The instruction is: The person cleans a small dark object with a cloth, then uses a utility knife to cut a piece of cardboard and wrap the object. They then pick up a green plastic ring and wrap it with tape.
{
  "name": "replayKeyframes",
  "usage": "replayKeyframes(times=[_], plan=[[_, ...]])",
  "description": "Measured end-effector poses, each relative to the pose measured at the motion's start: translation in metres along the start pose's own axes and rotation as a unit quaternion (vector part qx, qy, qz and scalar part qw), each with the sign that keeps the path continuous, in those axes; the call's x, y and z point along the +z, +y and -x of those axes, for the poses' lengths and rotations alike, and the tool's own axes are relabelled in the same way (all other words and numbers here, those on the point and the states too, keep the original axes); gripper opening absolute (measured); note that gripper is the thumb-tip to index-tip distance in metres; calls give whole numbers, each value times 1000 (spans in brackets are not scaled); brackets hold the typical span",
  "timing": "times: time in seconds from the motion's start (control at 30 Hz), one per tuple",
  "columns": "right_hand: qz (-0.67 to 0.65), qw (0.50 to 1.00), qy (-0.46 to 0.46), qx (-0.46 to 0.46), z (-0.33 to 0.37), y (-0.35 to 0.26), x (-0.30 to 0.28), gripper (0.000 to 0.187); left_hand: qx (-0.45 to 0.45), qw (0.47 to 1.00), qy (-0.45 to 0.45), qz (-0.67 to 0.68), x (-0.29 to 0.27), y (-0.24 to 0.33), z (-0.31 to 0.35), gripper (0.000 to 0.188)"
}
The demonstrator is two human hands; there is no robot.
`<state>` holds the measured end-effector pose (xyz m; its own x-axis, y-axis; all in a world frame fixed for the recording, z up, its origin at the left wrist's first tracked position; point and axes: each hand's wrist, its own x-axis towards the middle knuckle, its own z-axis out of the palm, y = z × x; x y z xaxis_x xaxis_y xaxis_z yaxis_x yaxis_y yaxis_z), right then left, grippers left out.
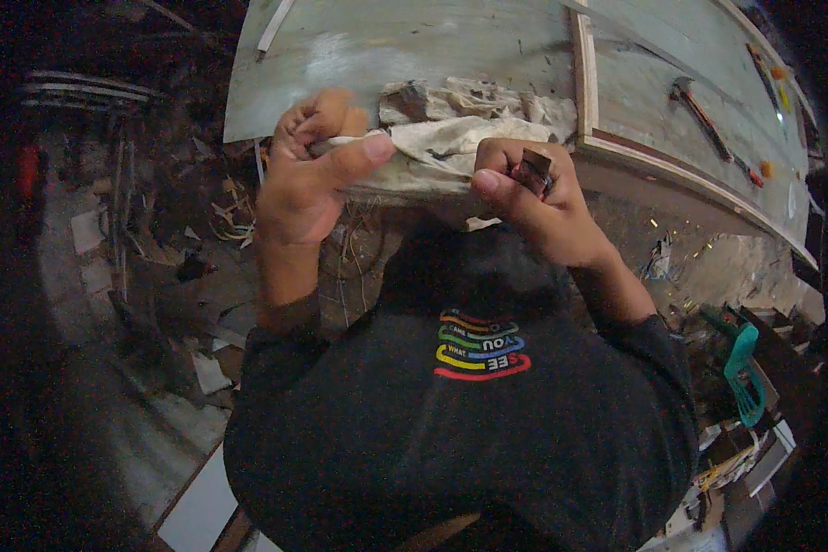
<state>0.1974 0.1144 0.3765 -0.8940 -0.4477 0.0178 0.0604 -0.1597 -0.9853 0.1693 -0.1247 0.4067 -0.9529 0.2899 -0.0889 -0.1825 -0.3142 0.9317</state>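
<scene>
Clenched around a gathered fold of off-white rag (442, 138), the left hand (308, 175) had its thumb pressed across the cloth and its fingers curled over the top. The right hand (534, 198) was closed as well, pinching a small dark, flat-sided object (533, 171) between thumb and forefinger; what it was could not be told from the head view. Both hands were raised in front of the chest, just at the near edge of the workbench (414, 46), and the rag trailed from the left fist back onto that edge.

By the look of it, the step in hand was wiping or wrapping the small piece with the cloth; the next move would call for bringing the two hands together while keeping the rag taut.

The rag was crumpled, stained and frayed. The bench top was a pale, scuffed board with a wooden batten (583, 74) across it, and a hammer (699, 115) lay well apart to the right. Scraps littered the floor (156, 276).
</scene>
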Motion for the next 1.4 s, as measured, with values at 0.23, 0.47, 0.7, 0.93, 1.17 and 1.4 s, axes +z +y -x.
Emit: replayKeyframes(times=[0.23, 0.47, 0.7, 0.93, 1.17, 1.4], plan=[[-55, 998, -26, 11, -19, 3, 21, 31, 66, 994, 42, 76, -23, 21, -5, 49], [-110, 992, 5, 67, -32, 7, 23, 27, 232, 953, -161, 110, -24, 6, -4, 42], [-64, 989, 133, -17, -46, 20, 45, 22, 209, 962, -97, 147, -20, 4, -6, 44], [-83, 975, 194, -70, -46, 19, 48, 27, 202, 955, -143, 161, -26, 1, -11, 46], [32, 977, 154, -147, -48, 22, 42, 29, 207, 948, -143, 194, -22, -1, -10, 47], [142, 953, 164, -209, -47, 17, 41, 30, 187, 960, -137, 158, -20, 3, -7, 47]])
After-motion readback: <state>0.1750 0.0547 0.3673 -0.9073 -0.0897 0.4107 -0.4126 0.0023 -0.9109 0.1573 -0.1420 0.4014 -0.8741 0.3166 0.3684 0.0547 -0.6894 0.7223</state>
